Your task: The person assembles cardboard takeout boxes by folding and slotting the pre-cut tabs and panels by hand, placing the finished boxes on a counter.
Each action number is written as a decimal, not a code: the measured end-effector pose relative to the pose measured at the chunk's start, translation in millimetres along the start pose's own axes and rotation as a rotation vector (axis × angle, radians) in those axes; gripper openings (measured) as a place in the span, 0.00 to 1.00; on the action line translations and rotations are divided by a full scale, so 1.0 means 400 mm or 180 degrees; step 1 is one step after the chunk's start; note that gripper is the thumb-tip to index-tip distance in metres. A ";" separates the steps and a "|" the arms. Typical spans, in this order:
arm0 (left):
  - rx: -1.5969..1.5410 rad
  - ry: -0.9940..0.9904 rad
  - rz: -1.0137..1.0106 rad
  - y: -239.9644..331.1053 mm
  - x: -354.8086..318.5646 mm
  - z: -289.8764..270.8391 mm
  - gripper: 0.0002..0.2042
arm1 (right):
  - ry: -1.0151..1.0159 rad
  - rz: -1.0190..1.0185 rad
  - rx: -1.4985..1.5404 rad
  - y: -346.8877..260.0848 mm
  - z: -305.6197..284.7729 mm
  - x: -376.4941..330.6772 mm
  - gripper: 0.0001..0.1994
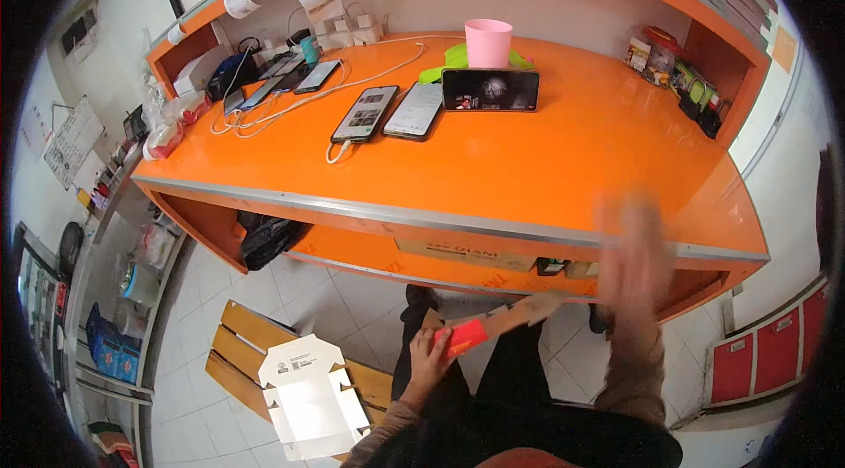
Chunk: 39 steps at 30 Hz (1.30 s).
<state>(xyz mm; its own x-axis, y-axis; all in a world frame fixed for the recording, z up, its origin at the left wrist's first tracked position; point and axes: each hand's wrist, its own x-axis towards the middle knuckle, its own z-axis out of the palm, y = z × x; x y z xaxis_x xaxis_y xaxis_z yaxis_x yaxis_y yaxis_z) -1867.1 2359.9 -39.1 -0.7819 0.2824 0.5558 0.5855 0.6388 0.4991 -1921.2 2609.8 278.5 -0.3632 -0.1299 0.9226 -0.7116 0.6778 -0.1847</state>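
Note:
Above my lap, my left hand (429,361) has its fingers closed on a bright red piece (465,338); its kind I cannot make out. From it a tan-brown strip (519,316) stretches to the right, its far end blurred. My right hand (635,261) is raised at the right front edge of the desk, smeared by motion, so its fingers cannot be read. To the left of my left hand lies a flattened white carton (312,406) with cut flaps, on a slatted wooden bench (231,367).
Across the orange desk (563,169) lie a charging phone (365,113), another phone (414,111), and one propped sideways (490,91) before a pink cup (488,44). White cables and several more phones sit at the left. A shelf under the desktop holds a cardboard box (466,254).

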 end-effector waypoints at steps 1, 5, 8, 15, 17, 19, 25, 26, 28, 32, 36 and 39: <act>0.0153 0.0124 0.0020 0.001 0.025 -0.026 0.33 | -0.0041 -0.0217 -0.0027 -0.059 -0.010 -0.127 0.28; 0.0168 0.0182 0.0624 0.060 0.149 -0.061 0.32 | -0.0053 0.0469 -0.0854 -0.182 0.026 -0.548 0.23; 0.0026 -0.0279 0.0958 0.120 0.172 -0.080 0.32 | 0.0479 0.2610 -0.0480 -0.181 0.083 -0.640 0.22; 0.0144 -0.0835 0.1064 0.218 0.159 -0.147 0.29 | -0.0655 0.2800 0.1539 -0.104 0.045 -0.632 0.18; 0.0286 -0.0737 0.0936 0.224 0.153 -0.169 0.28 | -0.1008 0.2890 0.1469 -0.114 0.045 -0.600 0.19; 0.0313 -0.0625 0.0902 0.232 0.146 -0.186 0.27 | -0.1209 0.2318 0.0485 -0.127 0.065 -0.570 0.17; 0.0514 -0.0354 0.0803 0.228 0.119 -0.207 0.23 | -0.0136 0.4099 0.1359 -0.108 0.147 -0.592 0.14; 0.0601 -0.0271 0.0786 0.226 0.118 -0.209 0.22 | 0.0193 0.3737 0.1205 -0.123 0.170 -0.596 0.13; 0.0525 -0.0396 0.0834 0.214 0.120 -0.212 0.21 | -0.0178 0.2981 0.0512 -0.153 0.179 -0.606 0.12; 0.0425 -0.0728 0.1062 0.201 0.110 -0.219 0.18 | -0.0191 0.3521 0.1826 -0.153 0.166 -0.634 0.12; 0.0415 -0.0865 0.1044 0.193 0.104 -0.222 0.21 | -0.1322 0.2474 0.1549 -0.162 0.154 -0.636 0.19; 0.0476 -0.0749 0.0896 0.198 0.074 -0.218 0.18 | -0.1549 0.1856 0.1235 -0.186 0.137 -0.559 0.29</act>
<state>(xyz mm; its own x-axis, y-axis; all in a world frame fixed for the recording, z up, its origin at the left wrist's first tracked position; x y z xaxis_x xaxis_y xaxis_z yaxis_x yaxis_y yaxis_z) -1825.3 2356.5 74.7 -0.6330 0.6066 0.4810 0.7600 0.6052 0.2369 -1820.0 2548.9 67.3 -0.8903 -0.1940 0.4120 -0.4540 0.4486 -0.7699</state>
